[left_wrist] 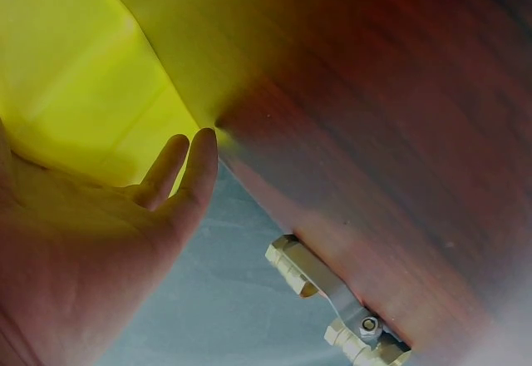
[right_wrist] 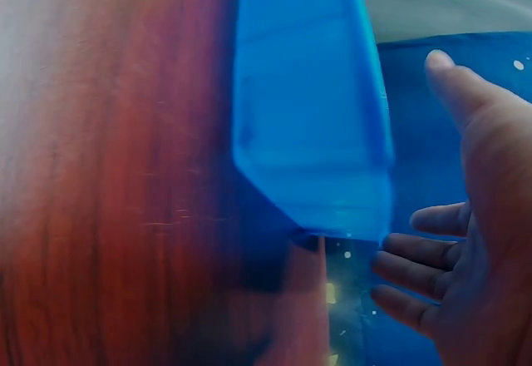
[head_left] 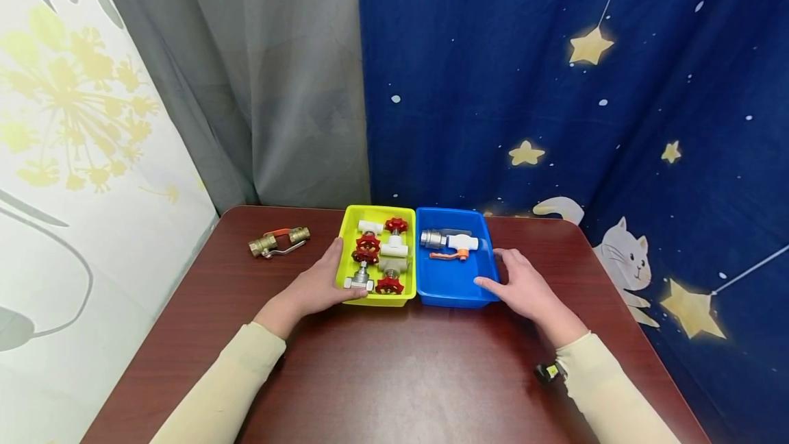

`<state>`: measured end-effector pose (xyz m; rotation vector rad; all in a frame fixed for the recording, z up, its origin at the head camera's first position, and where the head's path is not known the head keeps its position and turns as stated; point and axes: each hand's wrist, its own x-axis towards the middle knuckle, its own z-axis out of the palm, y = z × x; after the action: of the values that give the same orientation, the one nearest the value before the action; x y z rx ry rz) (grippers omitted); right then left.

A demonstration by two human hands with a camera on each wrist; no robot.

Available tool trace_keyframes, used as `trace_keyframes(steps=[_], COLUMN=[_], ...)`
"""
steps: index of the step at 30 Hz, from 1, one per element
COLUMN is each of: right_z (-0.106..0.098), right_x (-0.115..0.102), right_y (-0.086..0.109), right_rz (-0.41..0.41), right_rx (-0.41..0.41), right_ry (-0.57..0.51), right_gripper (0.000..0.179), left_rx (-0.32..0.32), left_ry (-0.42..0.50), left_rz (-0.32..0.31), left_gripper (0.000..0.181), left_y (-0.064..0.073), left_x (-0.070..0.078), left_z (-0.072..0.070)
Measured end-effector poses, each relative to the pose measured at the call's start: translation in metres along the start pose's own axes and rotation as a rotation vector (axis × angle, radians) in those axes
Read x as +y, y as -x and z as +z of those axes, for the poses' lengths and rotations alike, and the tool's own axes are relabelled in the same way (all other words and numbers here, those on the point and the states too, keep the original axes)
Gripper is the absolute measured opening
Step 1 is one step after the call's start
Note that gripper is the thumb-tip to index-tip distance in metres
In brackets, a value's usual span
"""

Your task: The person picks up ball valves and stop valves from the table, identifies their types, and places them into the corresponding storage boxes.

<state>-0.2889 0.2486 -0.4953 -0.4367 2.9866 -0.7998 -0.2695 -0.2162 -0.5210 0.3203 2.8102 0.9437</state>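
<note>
The yellow bin (head_left: 390,299) holds several valves with red handwheels (head_left: 368,248) and a metal valve (head_left: 360,281) at its near left corner. My left hand (head_left: 314,284) lies along the bin's left side, thumb over the near corner, fingers extended along the outer wall. Beside it, the blue bin (head_left: 453,285) contains a white valve with an orange lever (head_left: 461,244) and a silver metal fitting (head_left: 432,238). My right hand (head_left: 522,285) is at the blue bin's right side, with the thumb at its rim; in the right wrist view the fingers (right_wrist: 420,251) are spread and hold nothing.
Two brass valves (head_left: 264,245), one with a red lever, lie on the brown table (head_left: 382,375) left of the yellow bin. Grey and blue curtains (head_left: 456,101) hang behind the table's back edge. A dark strapped device sits at my right wrist.
</note>
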Motion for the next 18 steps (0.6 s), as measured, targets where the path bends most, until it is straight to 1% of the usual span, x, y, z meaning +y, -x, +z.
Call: trace_keyframes(steps=[4, 9, 13, 18], right_z=[0.007, 0.012, 0.016, 0.022], right_x=[0.003, 0.006, 0.008, 0.013], right_y=[0.000, 0.001, 0.000, -0.002], right_rz=[-0.018, -0.025, -0.038, -0.058], right_rx=[-0.024, -0.078, -0.101, -0.099], right_ry=[0.017, 0.073, 0.106, 0.136], right_gripper=[0.105, 0.118, 0.122, 0.121], left_rx=[0.003, 0.006, 0.005, 0.000], left_ry=[0.002, 0.001, 0.000, -0.009], left_rz=[0.002, 0.006, 0.005, 0.000], left_gripper=[0.142, 0.141, 0.141, 0.141], left_y=[0.000, 0.000, 0.001, 0.000], left_x=[0.000, 0.000, 0.002, 0.001], left_z=[0.000, 0.000, -0.001, 0.000])
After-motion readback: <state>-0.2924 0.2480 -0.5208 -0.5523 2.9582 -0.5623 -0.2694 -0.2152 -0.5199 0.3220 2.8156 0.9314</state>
